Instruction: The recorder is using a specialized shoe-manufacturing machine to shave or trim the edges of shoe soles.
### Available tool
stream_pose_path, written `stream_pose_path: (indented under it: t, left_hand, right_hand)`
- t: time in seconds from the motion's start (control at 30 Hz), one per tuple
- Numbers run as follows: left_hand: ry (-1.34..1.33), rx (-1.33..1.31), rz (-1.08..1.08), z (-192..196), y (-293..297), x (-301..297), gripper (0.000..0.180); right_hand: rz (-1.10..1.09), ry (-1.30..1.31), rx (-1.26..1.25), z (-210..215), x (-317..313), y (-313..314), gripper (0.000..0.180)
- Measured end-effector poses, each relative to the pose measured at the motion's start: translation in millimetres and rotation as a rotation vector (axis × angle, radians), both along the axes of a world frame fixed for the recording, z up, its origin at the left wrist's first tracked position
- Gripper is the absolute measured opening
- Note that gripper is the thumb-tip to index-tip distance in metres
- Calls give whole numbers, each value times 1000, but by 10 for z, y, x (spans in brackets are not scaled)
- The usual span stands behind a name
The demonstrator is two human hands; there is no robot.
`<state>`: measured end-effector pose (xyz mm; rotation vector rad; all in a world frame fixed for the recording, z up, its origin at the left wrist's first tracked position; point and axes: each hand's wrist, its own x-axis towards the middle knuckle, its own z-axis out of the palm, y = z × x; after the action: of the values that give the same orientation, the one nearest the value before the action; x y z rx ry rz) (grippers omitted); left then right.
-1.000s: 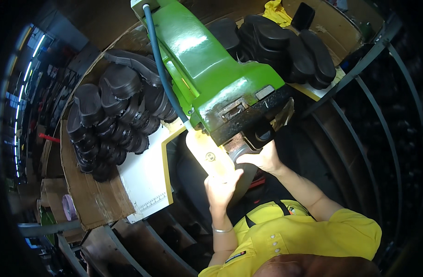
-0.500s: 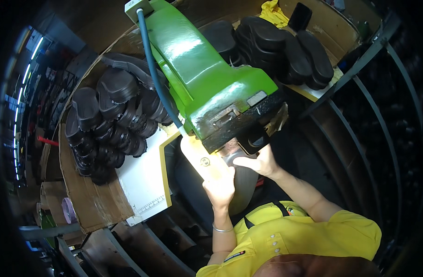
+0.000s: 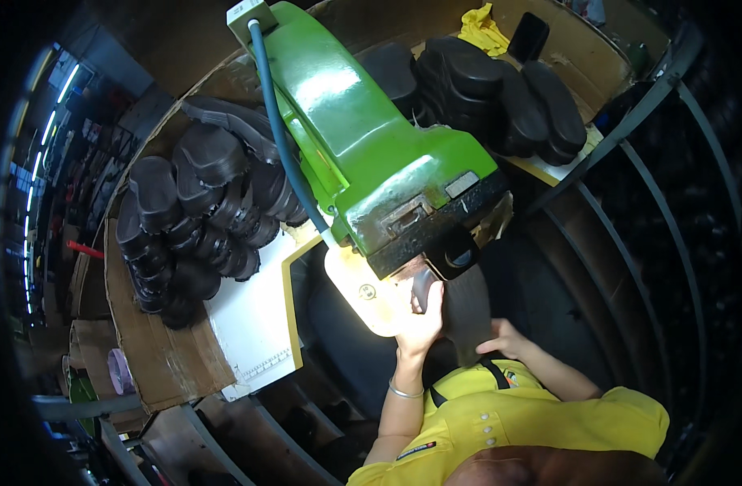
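Observation:
A dark brown shoe sole slants beneath the head of a green machine, one end pointing toward my yellow shirt. My left hand grips its upper part close under the machine head, beside a bright lamp. At the sole's nearer end, my right hand pinches the edge with thumb and fingers. The machine's black lower parts hide where the sole's far end meets the tool.
Piles of dark soles fill the left side of the cardboard-walled bench; more soles lie behind the machine. A yellow cloth and a black phone-like slab are at the back. A blue hose runs down the machine. Metal rack bars curve at right.
My right hand has moved down and right from the machine head to the sole's near end. The sole has turned and shifted right; my left hand has moved slightly right and up.

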<state>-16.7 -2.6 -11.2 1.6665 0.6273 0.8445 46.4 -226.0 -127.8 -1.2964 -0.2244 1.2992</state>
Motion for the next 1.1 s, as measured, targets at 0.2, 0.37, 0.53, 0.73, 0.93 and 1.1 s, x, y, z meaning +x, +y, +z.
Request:
stream_pose_path:
  t: [0.2, 0.37, 0.53, 0.73, 0.93, 1.1]
  left_hand:
    - [-55, -273, -46, -32, -30, -179, 27]
    - [-19, -101, -88, -192, 83, -290, 37]
    - [37, -68, -148, -103, 187, -382, 46]
    - [-48, -281, -119, 65, 283, -536, 43]
    - [137, 126, 68, 12, 166, -208, 27]
    - [141, 194, 128, 179, 93, 69, 25]
  right_hand:
    - [-568, 23, 123, 94, 347, -424, 45]
    - [-773, -155, 128, 671, 816, -143, 51]
    - [-755, -257, 291, 1112, 1185, 371, 47]
    - [-597, -362, 362, 1233, 1319, 671, 47]
    - [-617, -415, 433, 1212, 1562, 448, 46]
    - [-637, -442, 378, 1377, 1722, 525, 41]
